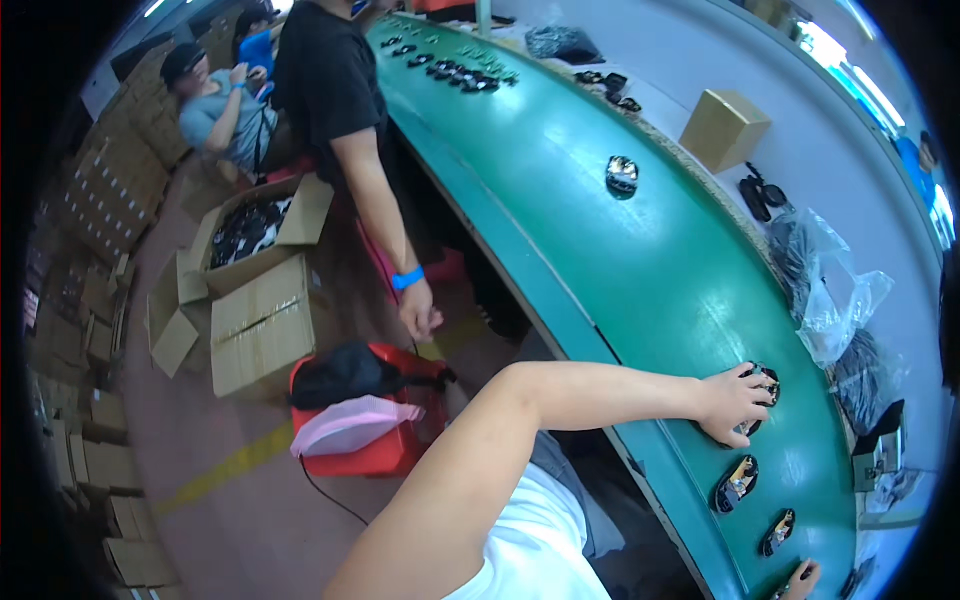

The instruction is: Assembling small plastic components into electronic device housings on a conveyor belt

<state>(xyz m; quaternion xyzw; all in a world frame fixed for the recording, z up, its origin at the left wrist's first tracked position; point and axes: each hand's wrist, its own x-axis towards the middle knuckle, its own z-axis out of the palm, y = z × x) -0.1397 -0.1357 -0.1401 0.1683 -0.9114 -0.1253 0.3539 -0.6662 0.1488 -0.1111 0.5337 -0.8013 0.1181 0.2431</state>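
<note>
My left arm stretches across the green belt, and my left hand point(738, 405) is curled over an open computer mouse point(767, 384), a black oval shell with parts showing inside. Another dark shell edge peeks out beneath the palm. Nearer to me lie two more open mice, one larger point(736, 484) and one smaller point(778, 532), touched by neither hand. At the lower right edge my right hand point(803, 578) is mostly cut off. Its visible fingers are bent together by something dark that I cannot make out.
The green conveyor belt point(560, 200) carries a lone mouse point(621, 177) and several black and green pieces point(462, 75) farther up. Along its right side are a carton point(724, 130) and plastic bags point(840, 290). A co-worker's arm point(375, 190) hangs left, near a red stool point(370, 455) and open boxes point(262, 325).
</note>
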